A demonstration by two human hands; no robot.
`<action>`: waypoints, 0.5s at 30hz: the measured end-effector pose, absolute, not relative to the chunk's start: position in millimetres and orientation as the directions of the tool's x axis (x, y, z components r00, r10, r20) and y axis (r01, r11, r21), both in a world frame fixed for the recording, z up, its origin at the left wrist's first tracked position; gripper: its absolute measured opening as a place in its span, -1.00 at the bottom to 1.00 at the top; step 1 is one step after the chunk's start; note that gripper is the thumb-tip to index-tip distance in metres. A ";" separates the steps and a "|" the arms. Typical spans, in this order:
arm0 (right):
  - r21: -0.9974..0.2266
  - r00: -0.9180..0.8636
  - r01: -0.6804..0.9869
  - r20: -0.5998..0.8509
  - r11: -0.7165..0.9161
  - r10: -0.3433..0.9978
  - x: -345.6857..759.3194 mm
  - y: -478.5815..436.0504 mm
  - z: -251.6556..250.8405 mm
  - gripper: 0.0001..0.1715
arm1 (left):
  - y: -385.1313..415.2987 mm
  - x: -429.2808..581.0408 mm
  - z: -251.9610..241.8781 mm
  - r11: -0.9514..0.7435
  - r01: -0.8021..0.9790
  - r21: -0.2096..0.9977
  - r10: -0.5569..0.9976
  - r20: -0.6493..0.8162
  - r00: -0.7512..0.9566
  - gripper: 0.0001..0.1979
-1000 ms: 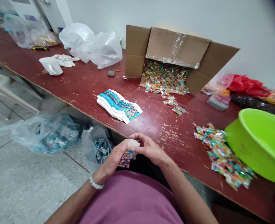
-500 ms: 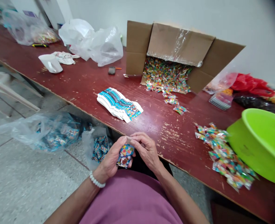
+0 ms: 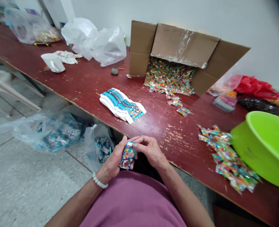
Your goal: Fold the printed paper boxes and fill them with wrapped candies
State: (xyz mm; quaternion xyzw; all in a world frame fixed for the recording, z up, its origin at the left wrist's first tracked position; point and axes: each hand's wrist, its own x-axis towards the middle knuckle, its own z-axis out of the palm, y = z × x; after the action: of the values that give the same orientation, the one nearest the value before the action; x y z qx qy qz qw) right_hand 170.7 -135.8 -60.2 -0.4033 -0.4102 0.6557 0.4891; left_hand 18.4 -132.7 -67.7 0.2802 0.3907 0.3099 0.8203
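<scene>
Plain packing workroom with white walls [image 3: 267,34], long scuffed maroon tabletop [image 3: 87,85], open cardboard carton [image 3: 184,41] spilling small wrapped packets [image 3: 169,77], stacked printed cards [image 3: 121,105], green plastic basin [image 3: 264,142], filled plastic bags [image 3: 47,132] on speckled terrazzo floor [image 3: 28,189]

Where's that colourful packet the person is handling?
In the head view, the colourful packet is held between the left hand and right hand, above the purple shirt.

A long, dark red wooden table [image 3: 87,85] with a chipped, worn top runs along a plain white wall [image 3: 191,11]. Below lies a speckled grey terrazzo floor [image 3: 28,186], with 1 white plastic chair [image 3: 2,78] at far left.
</scene>
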 end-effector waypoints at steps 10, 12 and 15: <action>-0.970 -0.207 0.157 0.153 0.187 0.966 169.8 -148.4 -77.7 -0.80 | -122.8 10.2 -67.9 0.669 -0.358 0.651 0.737 -0.517 0.435 -0.50; -0.938 -0.232 0.249 0.183 0.240 0.955 170.8 -142.1 -80.1 -0.77 | -121.0 6.3 -72.3 0.636 -0.362 0.681 0.767 -0.511 0.388 -0.51; -0.892 -0.160 0.398 0.162 0.214 0.974 181.6 -111.4 -79.6 -0.75 | -116.5 -8.4 -93.4 0.480 -0.271 0.834 0.876 -0.439 0.199 -0.50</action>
State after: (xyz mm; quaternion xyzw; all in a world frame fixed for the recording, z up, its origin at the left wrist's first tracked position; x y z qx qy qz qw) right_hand 181.6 -111.4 -79.6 -0.5119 -0.6700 0.3619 0.3976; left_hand -8.4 -116.5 -93.4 0.3107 0.4868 0.4045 0.7091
